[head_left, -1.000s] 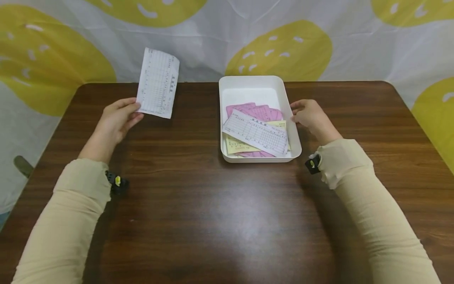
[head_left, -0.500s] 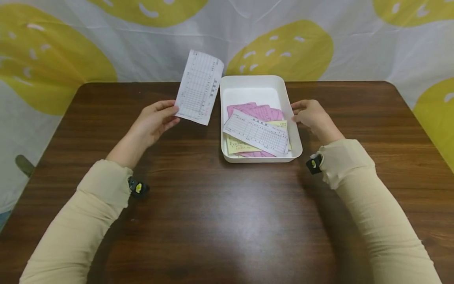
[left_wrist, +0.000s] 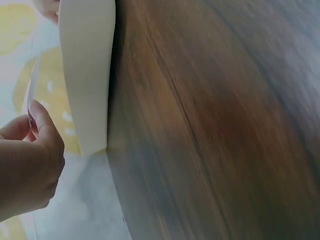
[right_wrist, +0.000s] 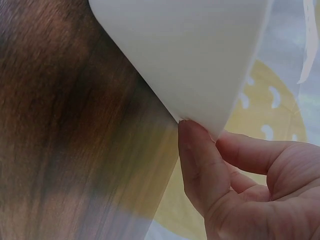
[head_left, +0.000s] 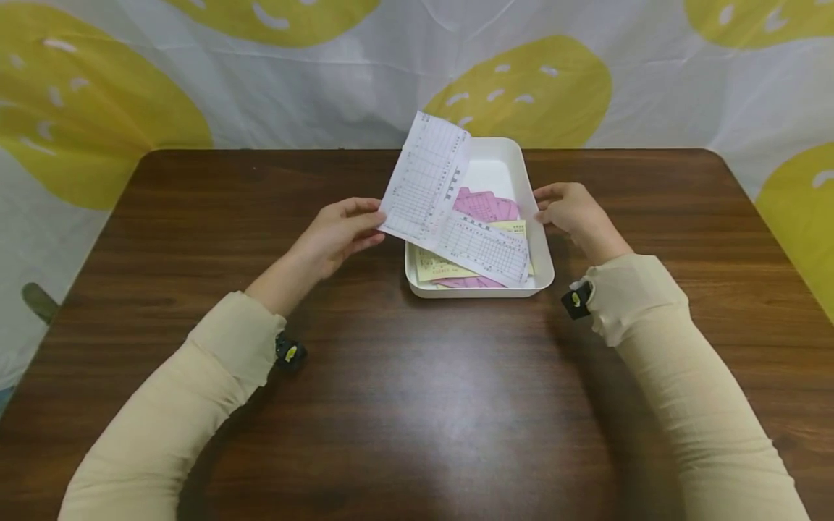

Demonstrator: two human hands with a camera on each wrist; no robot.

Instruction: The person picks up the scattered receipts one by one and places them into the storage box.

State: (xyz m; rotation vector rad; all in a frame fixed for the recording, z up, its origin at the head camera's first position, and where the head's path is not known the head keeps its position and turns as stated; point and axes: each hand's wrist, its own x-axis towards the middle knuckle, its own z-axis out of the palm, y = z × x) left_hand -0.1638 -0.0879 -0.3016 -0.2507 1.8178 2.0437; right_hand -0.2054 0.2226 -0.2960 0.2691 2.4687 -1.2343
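My left hand [head_left: 345, 235] pinches a white printed receipt slip [head_left: 423, 170] at its lower left corner, tilted over the left side of a white tray [head_left: 485, 289]. In the left wrist view the slip [left_wrist: 32, 87] shows edge-on between thumb and fingers. Inside the tray lie another white slip [head_left: 491, 250], yellow slips [head_left: 436, 269] and pink slips [head_left: 489, 206], partly covered by the held one. My right hand [head_left: 573, 213] holds the tray's right side, with fingertips against its outer wall [right_wrist: 190, 60] near the rim.
The tray stands toward the back of a dark brown wooden table [head_left: 391, 405]. Behind the table's far edge hangs a white cloth [head_left: 313, 79] with large yellow shapes. A dark camera [head_left: 289, 353] is strapped to the left wrist.
My left hand has carried the white slip rightward from the left part of the table, until it overlaps the tray. My right hand and the tray have stayed in place.
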